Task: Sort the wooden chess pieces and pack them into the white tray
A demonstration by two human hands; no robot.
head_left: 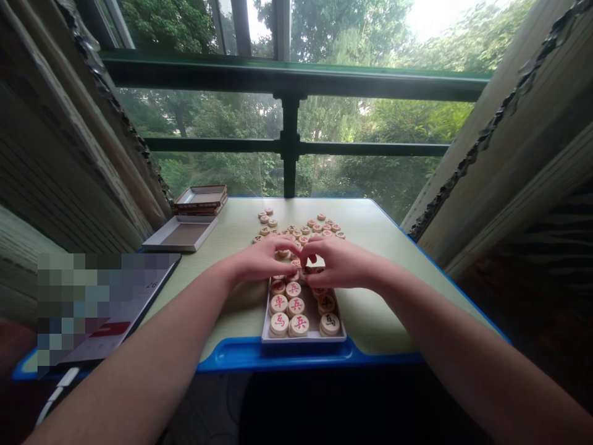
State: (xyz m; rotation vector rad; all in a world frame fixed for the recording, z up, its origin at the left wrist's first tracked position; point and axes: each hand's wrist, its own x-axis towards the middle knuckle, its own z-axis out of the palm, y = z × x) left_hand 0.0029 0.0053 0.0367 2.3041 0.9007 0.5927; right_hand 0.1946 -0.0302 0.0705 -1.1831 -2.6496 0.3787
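A shallow white box (265,321) stands near the table's front edge, holding stacked round wooden xiangqi pieces. Red-marked pieces (295,306) fill its left and middle rows, and black-marked ones (329,322) line its right side. Over the box's far end, my left hand (271,254) curls its thumb and fingers round a red-marked piece (295,264). Facing it, my right hand (331,261) bends its fingers close about a dark-marked piece, partly hidden by the fingers. The fingertips of both hands nearly meet. Beyond them lie several loose pieces (321,217).
An open white box lid (204,233) and a brown-edged box (204,195) rest at the table's back left. A partly blurred screen (125,309) with a white cable (58,392) is at the left. A blue trough (282,352) runs along the front edge, and curtains flank the window.
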